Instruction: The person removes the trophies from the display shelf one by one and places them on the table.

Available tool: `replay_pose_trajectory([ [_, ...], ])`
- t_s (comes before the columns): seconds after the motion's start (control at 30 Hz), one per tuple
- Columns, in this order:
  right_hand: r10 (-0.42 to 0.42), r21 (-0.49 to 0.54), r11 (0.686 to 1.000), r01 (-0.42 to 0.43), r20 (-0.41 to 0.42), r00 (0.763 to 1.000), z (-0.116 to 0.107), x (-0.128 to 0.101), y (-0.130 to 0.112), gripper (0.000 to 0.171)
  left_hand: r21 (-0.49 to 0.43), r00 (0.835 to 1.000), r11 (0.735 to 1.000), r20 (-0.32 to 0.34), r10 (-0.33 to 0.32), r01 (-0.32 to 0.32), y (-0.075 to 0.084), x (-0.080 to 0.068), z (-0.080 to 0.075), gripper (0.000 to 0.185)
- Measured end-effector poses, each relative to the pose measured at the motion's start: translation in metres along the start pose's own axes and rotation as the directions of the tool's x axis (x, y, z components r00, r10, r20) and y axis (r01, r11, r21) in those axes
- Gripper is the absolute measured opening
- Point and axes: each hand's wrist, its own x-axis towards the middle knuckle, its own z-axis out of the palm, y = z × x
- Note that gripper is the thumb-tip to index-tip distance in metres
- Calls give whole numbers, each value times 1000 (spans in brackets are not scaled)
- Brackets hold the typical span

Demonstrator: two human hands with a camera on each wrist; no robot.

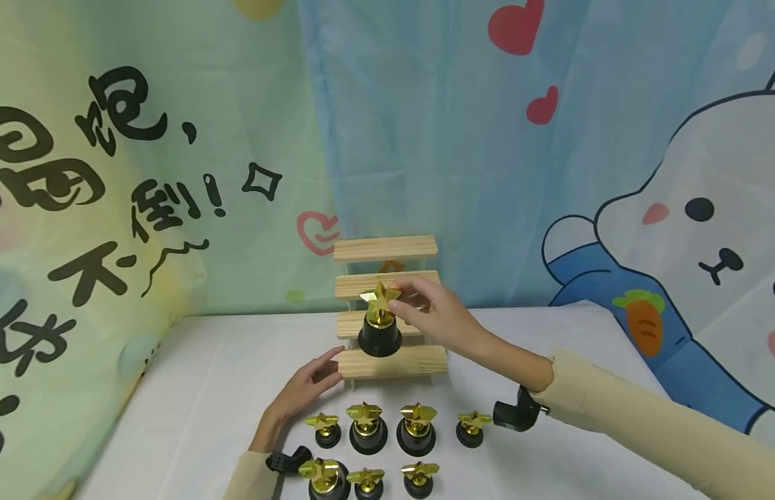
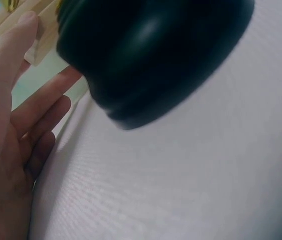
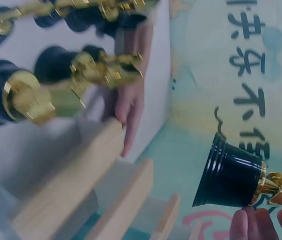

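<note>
At the centre of the head view the right hand [image 1: 428, 312] reaches up from the lower right, forearm slanting across the worktop [image 1: 194, 389], wrist slightly bent. Its fingertips pinch the gold star top of a small trophy [image 1: 380, 321], so the grip is clenched on that trophy. The trophy stands upright with its black base just over the lowest step of the wooden stepped shelf [image 1: 387, 312]; whether the base touches the step cannot be told. In the right wrist view the same trophy [image 3: 235, 172] sits at the lower right of the frame, fingertips [image 3: 253, 225] closed on its gold part.

The left hand [image 1: 306, 389] lies low on the worktop, left of centre, fingers straight and relaxed, tips next to the left end of the bottom step; its grip is released and holds nothing.

Below the shelf, at the bottom centre of the head view, a group of other star trophies [image 1: 387, 444] stands in two rows on the worktop.
</note>
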Motion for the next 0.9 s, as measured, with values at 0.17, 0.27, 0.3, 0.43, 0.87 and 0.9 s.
replay_pose_trajectory([
  [0.17,9,-4,1000,-9,47,999,0,-29,-1,34,3,1000,1000,2,9,-9,-1,1,0,54],
  [0.27,38,-7,999,-38,55,998,0,-45,-3,34,4,1000,1000,-2,14,-14,-1,2,0,54],
  [0.3,48,-6,999,-47,58,997,-1,-49,-3,34,3,1000,1000,-4,10,-10,-1,2,0,54],
  [0.43,85,3,996,-85,84,993,-1,-67,-4,33,10,1000,1000,-8,-7,7,0,2,1,55],
  [0.87,113,27,993,-117,113,987,-1,-97,-10,28,2,1000,1000,1,-6,6,1,1,2,56],
  [0.9,118,28,992,-122,113,987,-2,-97,-10,28,-2,1000,1000,1,-7,7,0,1,2,56],
])
